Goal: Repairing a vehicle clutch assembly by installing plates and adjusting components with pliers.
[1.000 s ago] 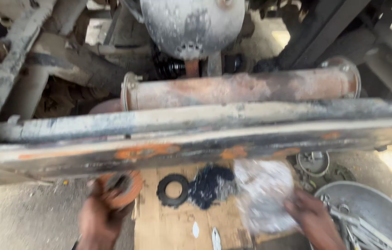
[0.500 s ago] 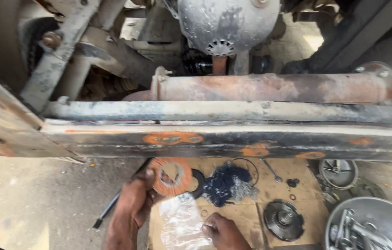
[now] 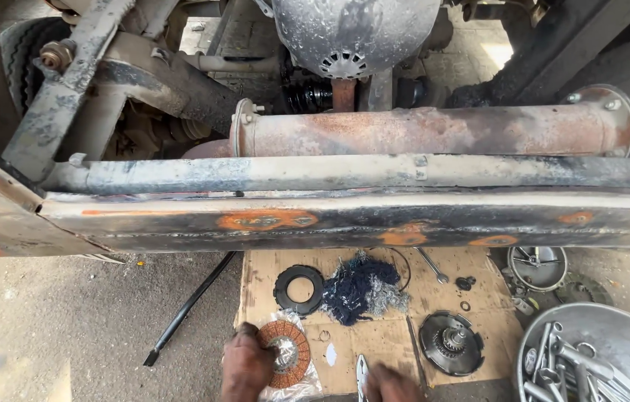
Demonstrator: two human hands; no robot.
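Note:
My left hand [image 3: 244,366] grips a round orange-brown friction disc [image 3: 287,353] with a metal hub, holding it over a crumpled clear plastic bag [image 3: 294,387] at the near edge of a cardboard sheet [image 3: 378,339]. My right hand [image 3: 391,384] is blurred at the bottom edge, next to a pair of pliers [image 3: 362,370]; I cannot tell whether it holds anything. A black ring [image 3: 299,289] and a dark blue rag [image 3: 362,287] lie farther back on the cardboard.
A rusty vehicle rear beam [image 3: 374,223] and a rusted cylinder [image 3: 434,130] span the view above. A geared metal part [image 3: 450,343], a spanner [image 3: 432,265] and small washers lie on the cardboard. A metal basin [image 3: 598,357] with tools sits right; a black bar [image 3: 188,309] lies left.
The disc has come down toward me from beside the black ring to the cardboard's near edge, over the plastic bag. My right hand let go of the bag and moved right.

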